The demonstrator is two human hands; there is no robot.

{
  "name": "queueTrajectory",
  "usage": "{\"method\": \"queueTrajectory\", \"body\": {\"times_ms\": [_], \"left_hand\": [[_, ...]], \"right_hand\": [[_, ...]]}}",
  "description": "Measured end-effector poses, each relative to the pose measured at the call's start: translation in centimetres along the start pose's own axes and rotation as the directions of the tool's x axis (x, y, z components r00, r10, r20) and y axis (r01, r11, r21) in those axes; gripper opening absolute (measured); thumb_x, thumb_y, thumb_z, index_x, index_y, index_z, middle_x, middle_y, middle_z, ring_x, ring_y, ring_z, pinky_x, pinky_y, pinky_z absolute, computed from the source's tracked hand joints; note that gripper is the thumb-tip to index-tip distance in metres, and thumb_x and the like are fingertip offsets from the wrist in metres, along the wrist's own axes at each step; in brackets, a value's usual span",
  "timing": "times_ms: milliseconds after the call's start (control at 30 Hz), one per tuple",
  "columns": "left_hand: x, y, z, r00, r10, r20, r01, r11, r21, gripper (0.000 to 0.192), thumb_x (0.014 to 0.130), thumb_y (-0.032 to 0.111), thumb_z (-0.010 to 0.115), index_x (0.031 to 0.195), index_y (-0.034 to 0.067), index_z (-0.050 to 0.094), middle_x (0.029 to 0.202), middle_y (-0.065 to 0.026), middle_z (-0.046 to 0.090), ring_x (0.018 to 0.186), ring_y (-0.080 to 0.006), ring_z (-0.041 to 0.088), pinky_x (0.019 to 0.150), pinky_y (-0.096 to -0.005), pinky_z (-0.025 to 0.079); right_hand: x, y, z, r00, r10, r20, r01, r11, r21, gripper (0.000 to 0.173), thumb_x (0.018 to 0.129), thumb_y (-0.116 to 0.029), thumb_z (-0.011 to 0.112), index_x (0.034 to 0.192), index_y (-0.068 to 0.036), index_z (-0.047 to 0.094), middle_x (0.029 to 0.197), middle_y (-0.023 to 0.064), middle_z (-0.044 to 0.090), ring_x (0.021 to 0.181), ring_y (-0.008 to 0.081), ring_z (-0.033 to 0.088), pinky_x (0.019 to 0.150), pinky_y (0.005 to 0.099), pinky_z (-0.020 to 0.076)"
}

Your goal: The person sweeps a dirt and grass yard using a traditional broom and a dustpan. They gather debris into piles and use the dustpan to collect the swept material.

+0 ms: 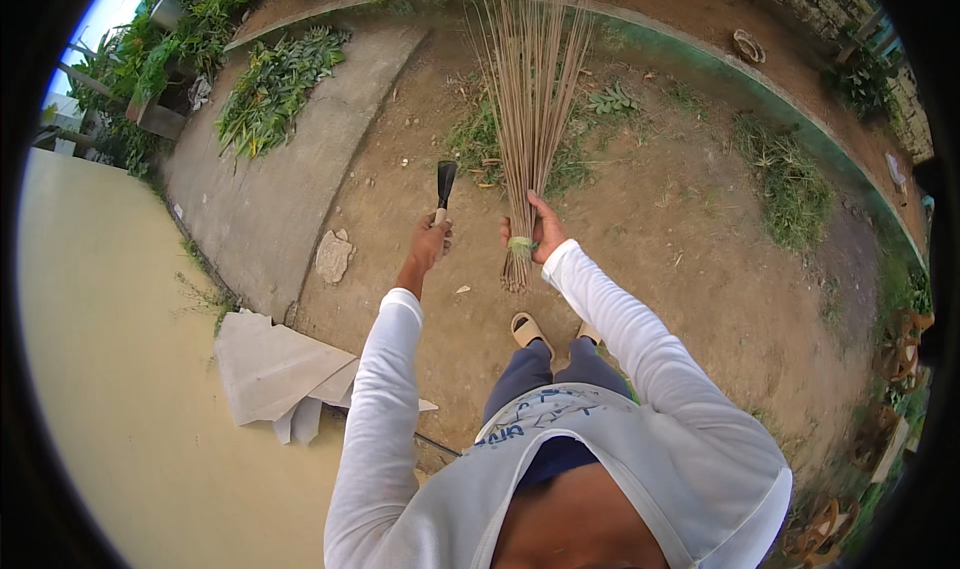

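My left hand point(430, 242) grips a hand trowel point(445, 186) by its pale handle, with the dark narrow blade pointing away from me. In my right hand point(547, 228) is a stick broom point(534, 111), its thin brown sticks fanning out at the far end. A light green band point(519, 245) binds the sticks near their butt ends, just below my fingers. Both tools are held up over the bare soil, apart from each other. Part of the trowel handle is hidden inside my fist.
Cut leafy branches point(281, 89) lie on a concrete strip point(300, 164) at the left. Pulled grass point(784, 183) lies at the right, inside a low curved wall point(795, 93). Pale sheets point(281, 374) rest beside a yellowish wall point(112, 306). A flat stone point(334, 257) sits near the strip.
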State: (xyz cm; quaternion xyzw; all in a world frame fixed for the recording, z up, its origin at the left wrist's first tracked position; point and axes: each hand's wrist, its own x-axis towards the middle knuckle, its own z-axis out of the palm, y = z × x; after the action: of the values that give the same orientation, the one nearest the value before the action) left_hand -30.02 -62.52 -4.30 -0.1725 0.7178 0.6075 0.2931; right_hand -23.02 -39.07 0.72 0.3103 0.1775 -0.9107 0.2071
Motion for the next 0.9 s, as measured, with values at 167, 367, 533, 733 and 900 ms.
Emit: {"method": "queueTrajectory", "body": {"times_ms": [167,367,533,733,900], "left_hand": [[-0.8,-2.3,-2.7,0.993,-0.015,-0.115,0.008,0.998,-0.062,0.030,0.081,0.013,0.058,0.107,0.001,0.050,0.068,-0.0037,0.051,0.047,-0.0115,0.047,0.039,-0.0263,0.039],[-0.9,-4.9,-3.9,0.980,-0.102,-0.168,0.079,0.988,-0.133,0.034,0.081,0.011,0.058,0.110,-0.001,0.048,0.068,-0.0038,0.051,0.048,-0.0112,0.048,0.039,-0.0262,0.040],[-1.1,-5.6,-3.6,0.986,-0.096,-0.135,0.086,0.993,-0.076,0.034,0.080,0.012,0.059,0.110,0.000,0.049,0.069,-0.0033,0.051,0.048,-0.0111,0.048,0.040,-0.0259,0.040],[-0.8,-5.1,-2.4,0.994,-0.071,-0.089,0.068,0.997,-0.040,0.025,0.082,0.014,0.057,0.104,0.004,0.051,0.068,-0.0020,0.050,0.047,-0.0099,0.046,0.038,-0.0240,0.039],[0.1,-4.2,-1.9,0.998,-0.030,-0.057,0.027,0.999,-0.046,0.026,0.082,0.016,0.057,0.104,0.004,0.051,0.069,-0.0018,0.051,0.047,-0.0099,0.047,0.039,-0.0244,0.039]], "right_hand": [[8.5,-1.6,3.4,0.994,0.076,0.075,-0.069,0.994,-0.088,0.023,0.078,-0.016,0.058,0.094,-0.004,0.047,0.073,0.0135,0.058,0.061,0.0257,0.060,0.060,0.0430,0.0543],[10.6,5.6,1.3,0.979,0.204,0.030,-0.202,0.978,-0.052,0.011,0.076,-0.006,0.054,0.082,0.003,0.052,0.069,0.0137,0.058,0.063,0.0232,0.060,0.061,0.0370,0.0538],[11.1,1.5,-7.5,0.992,0.127,0.015,-0.112,0.916,-0.384,0.006,0.072,-0.006,0.052,0.073,-0.002,0.056,0.065,0.0104,0.058,0.056,0.0243,0.058,0.055,0.0358,0.0501],[7.1,-5.5,-14.8,0.996,-0.035,-0.082,0.002,0.928,-0.372,0.007,0.078,-0.006,0.050,0.079,0.000,0.053,0.066,0.0110,0.057,0.055,0.0242,0.057,0.054,0.0360,0.0502],[6.3,-5.8,-14.8,0.986,-0.100,-0.136,0.042,0.926,-0.376,0.006,0.078,-0.006,0.052,0.075,-0.001,0.055,0.065,0.0097,0.057,0.054,0.0216,0.055,0.052,0.0331,0.0490]]}}
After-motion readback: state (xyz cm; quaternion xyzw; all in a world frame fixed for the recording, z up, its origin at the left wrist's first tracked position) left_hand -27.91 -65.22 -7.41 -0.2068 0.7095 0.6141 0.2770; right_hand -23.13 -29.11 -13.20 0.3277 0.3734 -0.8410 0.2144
